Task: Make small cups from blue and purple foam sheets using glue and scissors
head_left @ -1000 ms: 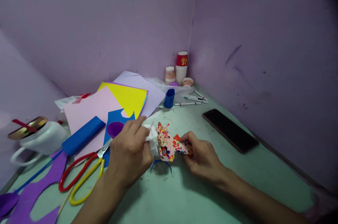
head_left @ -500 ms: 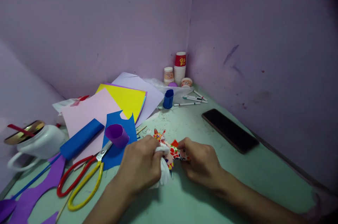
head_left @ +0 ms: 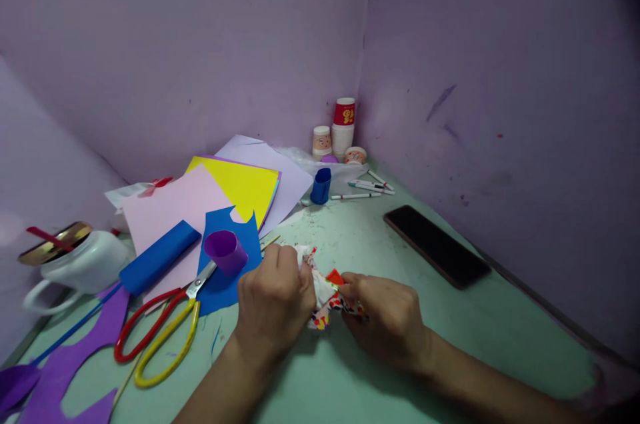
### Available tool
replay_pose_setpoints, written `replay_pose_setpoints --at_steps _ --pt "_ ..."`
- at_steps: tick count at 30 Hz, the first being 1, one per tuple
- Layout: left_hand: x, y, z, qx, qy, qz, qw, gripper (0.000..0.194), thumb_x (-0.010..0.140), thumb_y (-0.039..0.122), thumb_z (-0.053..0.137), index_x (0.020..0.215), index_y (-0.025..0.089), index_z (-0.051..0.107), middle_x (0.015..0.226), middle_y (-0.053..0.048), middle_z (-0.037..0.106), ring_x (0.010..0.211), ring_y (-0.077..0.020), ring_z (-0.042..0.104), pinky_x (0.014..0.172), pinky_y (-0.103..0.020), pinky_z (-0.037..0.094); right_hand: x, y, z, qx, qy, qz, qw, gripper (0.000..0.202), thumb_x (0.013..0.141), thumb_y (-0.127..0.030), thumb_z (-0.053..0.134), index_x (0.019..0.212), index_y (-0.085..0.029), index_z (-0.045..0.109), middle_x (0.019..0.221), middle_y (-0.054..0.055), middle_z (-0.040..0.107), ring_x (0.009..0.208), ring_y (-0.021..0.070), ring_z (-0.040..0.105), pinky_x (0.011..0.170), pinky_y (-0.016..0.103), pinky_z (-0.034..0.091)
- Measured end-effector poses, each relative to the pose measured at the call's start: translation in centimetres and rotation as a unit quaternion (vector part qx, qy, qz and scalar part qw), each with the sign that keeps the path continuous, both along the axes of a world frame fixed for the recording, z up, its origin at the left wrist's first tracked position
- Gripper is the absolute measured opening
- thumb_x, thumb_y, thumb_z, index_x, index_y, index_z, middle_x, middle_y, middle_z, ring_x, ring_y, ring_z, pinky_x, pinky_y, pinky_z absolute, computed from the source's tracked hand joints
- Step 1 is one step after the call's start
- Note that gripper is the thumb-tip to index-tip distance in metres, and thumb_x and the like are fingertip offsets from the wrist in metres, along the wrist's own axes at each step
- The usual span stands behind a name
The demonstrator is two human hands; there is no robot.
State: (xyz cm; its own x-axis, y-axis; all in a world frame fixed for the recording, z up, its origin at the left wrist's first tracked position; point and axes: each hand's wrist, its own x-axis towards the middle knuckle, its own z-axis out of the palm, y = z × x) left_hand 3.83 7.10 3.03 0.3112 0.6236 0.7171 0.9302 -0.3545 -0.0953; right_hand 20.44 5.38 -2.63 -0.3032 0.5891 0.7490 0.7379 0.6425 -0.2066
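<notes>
My left hand (head_left: 277,297) is closed around a crumpled white tissue (head_left: 323,287), pressed against a small colourful patterned paper piece (head_left: 321,319). My right hand (head_left: 387,317) pinches the right side of that patterned piece, beside a small orange-red bit (head_left: 334,276). Fingers cover much of the piece, so its full shape is hidden. Left of my hands, scissors with one red and one yellow handle (head_left: 167,337) lie with their blades on a blue sheet (head_left: 220,294), next to a purple paper tube (head_left: 226,253).
A white mug (head_left: 83,271), a blue roll (head_left: 160,257) and purple scraps (head_left: 83,351) are at the left. Behind stand coloured sheets (head_left: 245,187), a blue tube (head_left: 321,186) and paper cups (head_left: 343,134). Markers (head_left: 356,197) lie near a black phone (head_left: 437,245) at the right.
My left hand has moved slightly up and right, its fist turned, and the tissue now lies over more of the patterned piece. My right hand has shifted slightly down and right. The view has shifted a little.
</notes>
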Motion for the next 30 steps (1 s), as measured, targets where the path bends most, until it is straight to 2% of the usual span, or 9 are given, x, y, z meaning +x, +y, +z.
replay_pose_setpoints --at_steps 3,6,8,10,14,18,25,30 --pt "-0.6 0.4 0.1 0.017 0.031 0.034 0.999 0.022 0.081 0.016 0.045 0.060 0.022 0.048 0.054 -0.001 0.051 0.046 -0.0148 0.048 0.043 -0.026 0.029 0.0 0.0 -0.4 -0.020 0.009 0.001 1.000 0.016 0.076 -0.013 0.052 0.063 -0.020 0.059 0.054 0.005 0.066 0.047 0.0169 0.061 0.047 0.026 0.045" --pt "-2.3 1.1 0.5 0.047 0.057 0.087 0.993 0.021 0.082 0.019 0.044 0.062 0.021 0.049 0.057 -0.003 0.051 0.048 -0.0169 0.045 0.042 -0.027 0.025 0.1 0.3 -0.7 -0.051 0.018 -0.020 0.998 0.015 0.073 -0.013 0.051 0.062 -0.021 0.058 0.053 0.003 0.064 0.047 0.0162 0.060 0.048 0.025 0.043" --pt "-3.7 1.5 1.1 0.076 0.054 0.130 0.987 0.020 0.082 0.019 0.045 0.063 0.020 0.050 0.060 -0.004 0.051 0.050 -0.0179 0.044 0.043 -0.028 0.023 0.2 0.5 -0.8 -0.073 0.026 -0.036 0.996 0.014 0.071 -0.013 0.050 0.063 -0.022 0.057 0.054 0.002 0.064 0.048 0.0158 0.059 0.048 0.025 0.043" --pt "-4.8 1.7 1.7 0.091 0.032 0.139 0.986 0.018 0.082 0.017 0.046 0.065 0.020 0.052 0.062 -0.004 0.052 0.053 -0.0175 0.046 0.044 -0.028 0.025 0.2 0.7 -0.9 -0.096 0.033 -0.045 0.994 0.013 0.069 -0.013 0.050 0.063 -0.022 0.056 0.056 0.003 0.066 0.049 0.0161 0.059 0.048 0.025 0.042" --pt "-5.0 1.5 2.2 0.070 -0.015 0.047 0.996 0.010 0.079 0.014 0.051 0.078 0.016 0.060 0.077 -0.006 0.059 0.060 -0.0166 0.055 0.047 -0.026 0.036 0.0 0.9 -1.0 -0.115 0.048 -0.051 0.991 0.010 0.065 -0.013 0.050 0.065 -0.021 0.055 0.060 0.004 0.068 0.050 0.0168 0.061 0.047 0.024 0.040" --pt "-3.6 1.0 1.5 0.017 -0.024 -0.029 0.999 0.016 0.074 0.007 0.049 0.082 0.015 0.060 0.091 -0.010 0.062 0.070 -0.0183 0.062 0.054 -0.026 0.047 0.0 0.9 -0.9 -0.122 0.043 -0.042 0.991 0.011 0.065 -0.012 0.049 0.067 -0.021 0.055 0.064 0.005 0.070 0.052 0.0179 0.063 0.048 0.025 0.039" --pt "-2.9 0.9 0.2 -0.006 -0.025 -0.097 0.995 0.019 0.074 0.002 0.049 0.079 0.014 0.062 0.089 -0.010 0.062 0.064 -0.0153 0.061 0.053 -0.024 0.049 0.2 0.9 -0.8 -0.155 0.060 -0.039 0.985 0.011 0.064 -0.015 0.049 0.072 -0.021 0.054 0.069 0.005 0.072 0.055 0.0189 0.066 0.050 0.025 0.041" --pt "-3.3 1.4 -0.1 -0.006 -0.038 -0.175 0.984 0.026 0.068 -0.006 0.043 0.072 0.011 0.063 0.094 -0.015 0.058 0.083 -0.0207 0.061 0.065 -0.029 0.053 0.4 1.2 -1.1 -0.140 0.089 -0.044 0.985 0.016 0.061 -0.015 0.047 0.074 -0.021 0.054 0.066 0.003 0.071 0.052 0.0180 0.065 0.048 0.024 0.042"
